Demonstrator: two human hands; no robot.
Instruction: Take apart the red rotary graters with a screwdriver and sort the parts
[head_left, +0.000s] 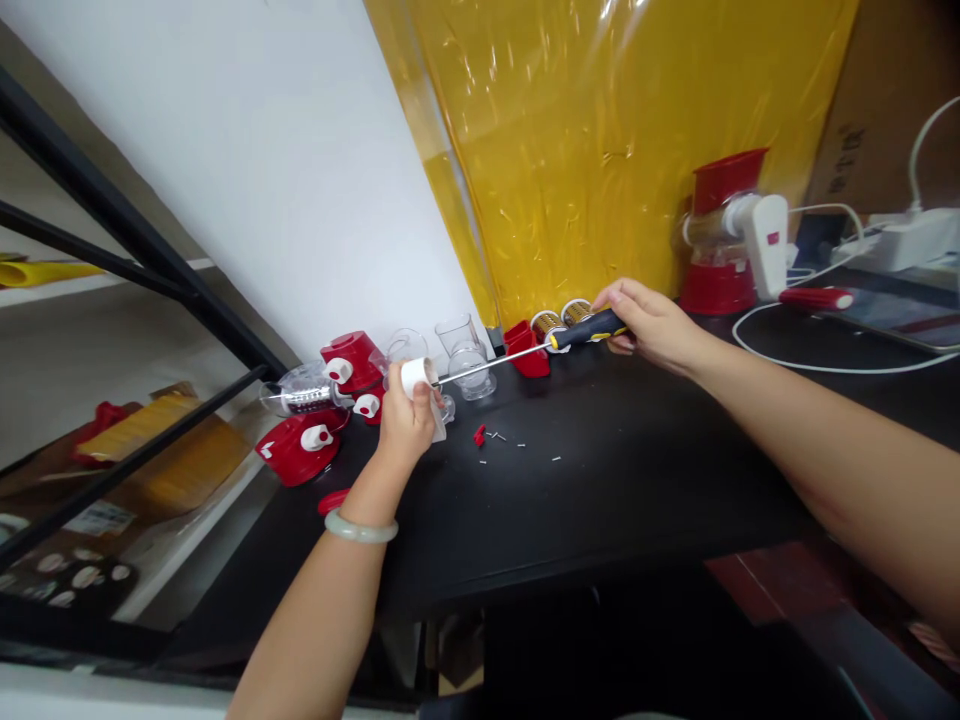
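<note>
My left hand (406, 425) is closed around a white plastic part (417, 375) with a round, cup-like end. In my right hand (646, 322) is a screwdriver (589, 329) with a dark handle and yellow bands, its fingers wrapped on the handle. The long metal shaft slants left, and its tip meets the white part; whether it sits in a screw is too small to tell. On the black table below lie a small red piece (480, 435) and several loose screws (496, 436).
Red bases (298, 450) with white knobs and clear plastic pieces (465, 360) stand at the back left. Behind the screwdriver are a red hopper (527, 350) and metal grater drums (550, 330). An assembled red-and-white rotary grater (724, 235) and a white cable (817, 371) are at right.
</note>
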